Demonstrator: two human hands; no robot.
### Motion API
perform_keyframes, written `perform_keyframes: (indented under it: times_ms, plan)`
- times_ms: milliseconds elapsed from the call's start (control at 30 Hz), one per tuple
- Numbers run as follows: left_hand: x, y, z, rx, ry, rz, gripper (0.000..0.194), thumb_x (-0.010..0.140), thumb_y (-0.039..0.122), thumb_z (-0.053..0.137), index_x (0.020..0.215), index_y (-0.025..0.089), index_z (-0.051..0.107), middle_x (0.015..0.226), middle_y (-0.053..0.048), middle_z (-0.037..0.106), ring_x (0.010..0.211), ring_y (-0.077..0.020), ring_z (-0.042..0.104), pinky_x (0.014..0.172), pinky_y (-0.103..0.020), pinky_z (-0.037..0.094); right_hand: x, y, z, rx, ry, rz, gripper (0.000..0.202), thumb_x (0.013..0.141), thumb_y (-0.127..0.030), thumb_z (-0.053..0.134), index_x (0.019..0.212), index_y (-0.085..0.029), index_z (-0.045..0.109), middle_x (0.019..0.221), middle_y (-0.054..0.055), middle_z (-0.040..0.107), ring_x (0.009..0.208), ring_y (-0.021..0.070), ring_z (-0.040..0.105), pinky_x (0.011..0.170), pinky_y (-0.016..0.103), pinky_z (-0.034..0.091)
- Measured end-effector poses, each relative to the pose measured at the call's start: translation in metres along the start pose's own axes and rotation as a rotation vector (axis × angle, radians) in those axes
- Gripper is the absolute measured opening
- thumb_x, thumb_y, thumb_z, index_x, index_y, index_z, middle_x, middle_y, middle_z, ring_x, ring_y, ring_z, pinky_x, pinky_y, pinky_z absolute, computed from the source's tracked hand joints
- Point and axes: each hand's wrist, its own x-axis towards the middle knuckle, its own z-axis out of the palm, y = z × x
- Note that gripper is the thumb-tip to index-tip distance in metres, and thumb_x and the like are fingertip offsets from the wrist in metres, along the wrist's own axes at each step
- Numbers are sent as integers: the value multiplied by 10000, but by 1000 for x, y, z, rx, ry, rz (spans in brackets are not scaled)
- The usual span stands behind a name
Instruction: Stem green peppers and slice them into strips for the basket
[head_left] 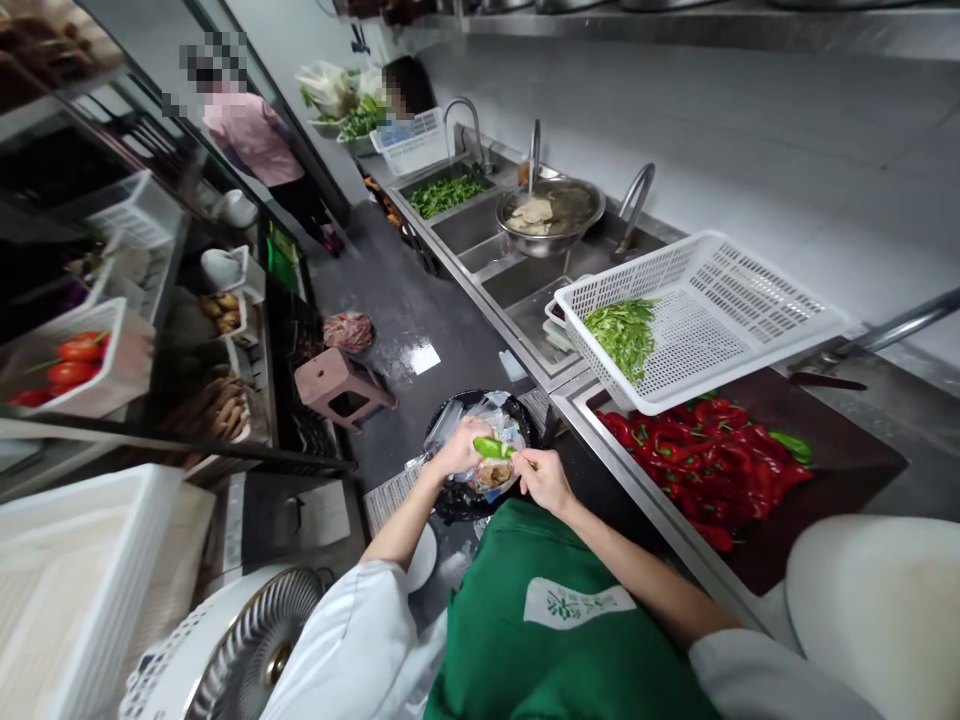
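Observation:
In my left hand [459, 448] lies a green pepper [491, 447], its fingers closed round one end. My right hand [544, 478] pinches at the pepper's other end, where a small pale bit shows between the two. Both hands are above a bin lined with a black bag [455, 505], which holds plastic bags and scraps. On the counter to the right is a heap of red peppers [705, 460] on a dark board [847, 440], with a green pepper [793, 447] at its edge.
A white basket [787, 345] with cut greens [622, 335] sits above the peppers. Beyond are sinks with a steel bowl [551, 240]. A brown stool [345, 385] stands on the floor; a fan [247, 650] is near my left. A person in pink [255, 135] is further back.

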Motion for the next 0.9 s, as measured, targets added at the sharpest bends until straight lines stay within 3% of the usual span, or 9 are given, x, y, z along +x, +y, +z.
perform_keyframes:
  times_ms: [67, 133, 200, 300, 400, 500, 633, 800, 900]
  plan:
    - [-14, -20, -24, 7, 213, -138, 324, 765, 319, 593, 532, 193, 406, 526, 42, 403, 549, -99, 386, 606, -253, 356, -4, -2, -14, -31, 96, 0, 538, 884, -630, 470, 547, -214, 521, 409, -12, 503, 377, 119, 489, 432, 234, 390]
    - [-27, -34, -47, 6, 355, -222, 323, 779, 344, 594, 552, 199, 416, 535, 41, 400, 532, -96, 364, 559, -247, 329, 0, -2, -25, -78, 131, 4, 507, 916, -589, 453, 593, -210, 551, 427, -13, 513, 402, 125, 502, 478, 245, 419]
    - [-34, -36, -61, -10, 402, -227, 277, 785, 364, 614, 614, 190, 482, 609, 14, 499, 574, -116, 437, 578, -256, 372, 14, 1, -24, -151, 39, 12, 450, 931, -524, 459, 651, -198, 593, 462, -15, 531, 440, 132, 524, 516, 249, 436]
    - [-29, -17, -60, -61, 400, -151, 217, 770, 356, 671, 706, 181, 560, 831, -55, 637, 754, -162, 569, 725, -295, 463, 47, 5, -3, -349, -154, 12, 232, 864, -375, 590, 789, -171, 670, 669, 28, 655, 645, 161, 624, 652, 258, 482]
    - [-16, 8, -42, -98, 353, -63, 203, 784, 332, 667, 709, 180, 555, 882, -72, 645, 824, -174, 588, 787, -304, 467, 70, -1, 18, -348, -197, -13, 240, 825, -287, 623, 1012, -150, 686, 974, 94, 707, 871, 182, 658, 795, 274, 492]
    - [-5, 26, -17, -111, 232, -33, 144, 777, 275, 619, 713, 179, 534, 777, -27, 600, 737, -145, 549, 713, -264, 432, 69, -10, 17, -99, -291, -38, 308, 860, -315, 565, 1104, -146, 648, 929, 62, 703, 804, 153, 651, 720, 249, 497]
    - [19, 41, 24, -96, 25, -3, 92, 697, 212, 582, 696, 177, 497, 652, 38, 495, 616, -104, 431, 611, -223, 344, 47, -8, -15, -47, -350, -39, 145, 774, -276, 636, 851, -155, 616, 621, -58, 578, 567, 84, 534, 525, 176, 380]
    - [52, 71, 79, -130, -291, -55, 118, 614, 135, 562, 677, 179, 471, 617, 60, 464, 580, -90, 419, 556, -199, 328, 13, 23, -62, -107, -185, 82, 165, 761, -296, 630, 696, -183, 528, 496, -68, 539, 465, 91, 531, 457, 178, 345]
    - [59, 91, 99, -48, -384, -68, 131, 623, 92, 579, 706, 174, 517, 636, 39, 525, 591, -105, 480, 561, -209, 355, 2, 46, -74, -115, -103, 174, 167, 710, -249, 614, 636, -205, 471, 452, -59, 536, 418, 110, 549, 411, 182, 344]
